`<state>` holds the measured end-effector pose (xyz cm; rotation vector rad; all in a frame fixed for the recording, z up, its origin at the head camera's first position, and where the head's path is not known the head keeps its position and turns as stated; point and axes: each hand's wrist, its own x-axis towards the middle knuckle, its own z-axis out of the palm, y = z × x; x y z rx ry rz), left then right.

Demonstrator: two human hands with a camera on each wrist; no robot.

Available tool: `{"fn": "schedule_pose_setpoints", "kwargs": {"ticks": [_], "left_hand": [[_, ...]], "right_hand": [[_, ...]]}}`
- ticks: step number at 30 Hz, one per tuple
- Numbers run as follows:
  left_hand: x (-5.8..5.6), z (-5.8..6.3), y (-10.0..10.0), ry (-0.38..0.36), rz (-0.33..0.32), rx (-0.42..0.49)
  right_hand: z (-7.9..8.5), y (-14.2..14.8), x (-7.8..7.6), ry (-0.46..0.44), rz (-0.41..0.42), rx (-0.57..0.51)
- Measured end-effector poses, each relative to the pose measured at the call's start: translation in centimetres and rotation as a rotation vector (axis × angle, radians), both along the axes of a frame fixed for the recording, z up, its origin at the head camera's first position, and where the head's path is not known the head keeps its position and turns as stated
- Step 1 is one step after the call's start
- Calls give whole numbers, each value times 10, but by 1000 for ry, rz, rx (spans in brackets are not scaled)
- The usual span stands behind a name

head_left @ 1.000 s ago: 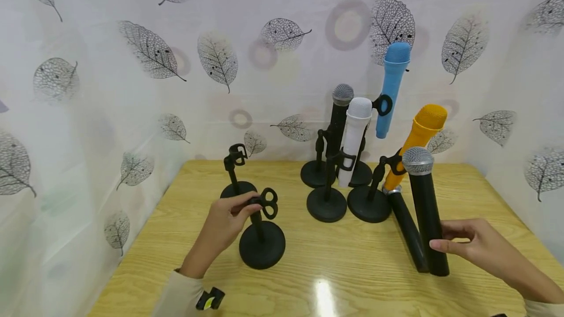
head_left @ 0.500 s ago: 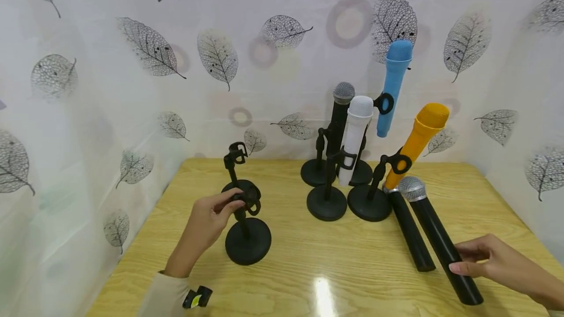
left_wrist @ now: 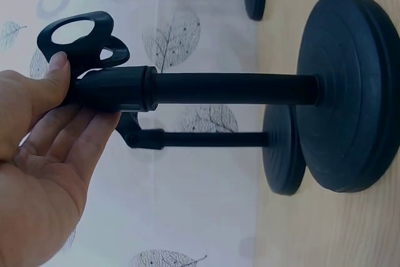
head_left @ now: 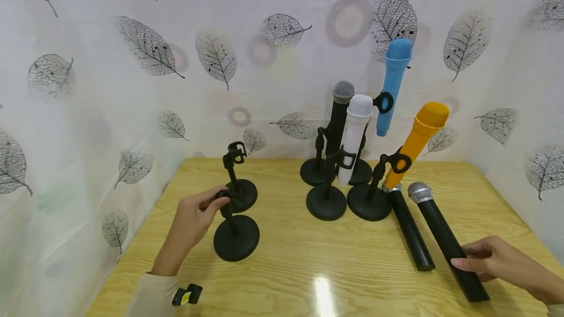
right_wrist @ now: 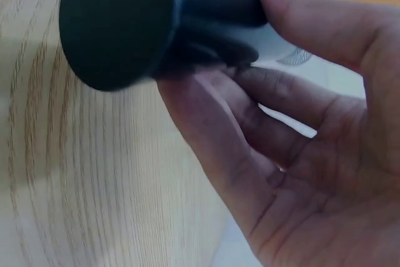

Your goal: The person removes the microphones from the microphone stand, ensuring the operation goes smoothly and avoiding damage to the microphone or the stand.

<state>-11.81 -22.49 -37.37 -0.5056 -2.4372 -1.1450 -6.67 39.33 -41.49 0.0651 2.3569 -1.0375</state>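
Observation:
My left hand (head_left: 194,219) pinches the top of a black microphone stand (left_wrist: 231,89) just below its clip; the round base is down at the table. Right behind it is a second black stand (head_left: 233,172) with an unfilled clip. At the right, my right hand (head_left: 493,263) grips the lower handle of a black microphone (head_left: 449,238) with a silver mesh head, thumb on top and fingers underneath. That microphone slants low over the table, beside another black microphone (head_left: 410,229) that lies there. The right wrist view shows the handle's flat end (right_wrist: 119,26) close up.
Several stands hold microphones at the back right: a white one (head_left: 354,136), a blue one (head_left: 394,87), an orange one (head_left: 416,141) and a black one (head_left: 338,116). The wooden table (head_left: 299,268) meets a leaf-patterned curtain (head_left: 246,4) at its back and sides.
My left hand has shifted the stand leftward, closer to the other clip stand. My right hand has lowered the black microphone and tilted it down to the right, beside the lying one.

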Motion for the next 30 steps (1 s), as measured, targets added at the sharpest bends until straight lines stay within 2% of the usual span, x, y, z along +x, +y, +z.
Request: {"fn": "schedule_pose_setpoints", "kwargs": {"ticks": [7, 12, 25, 30], "left_hand": [[-2, 1, -9, 34, 14, -20], [-2, 1, -14, 50, 23, -19], [-6, 2, -23, 8, 56, -22], [-8, 2, -24, 7, 60, -24]], "right_hand": [[-1, -3, -12, -25, -77, 61], [-3, -6, -22, -30, -102, 75], [-9, -14, -38, 18, -148, 81], [-9, -20, -40, 36, -170, 72]]}}
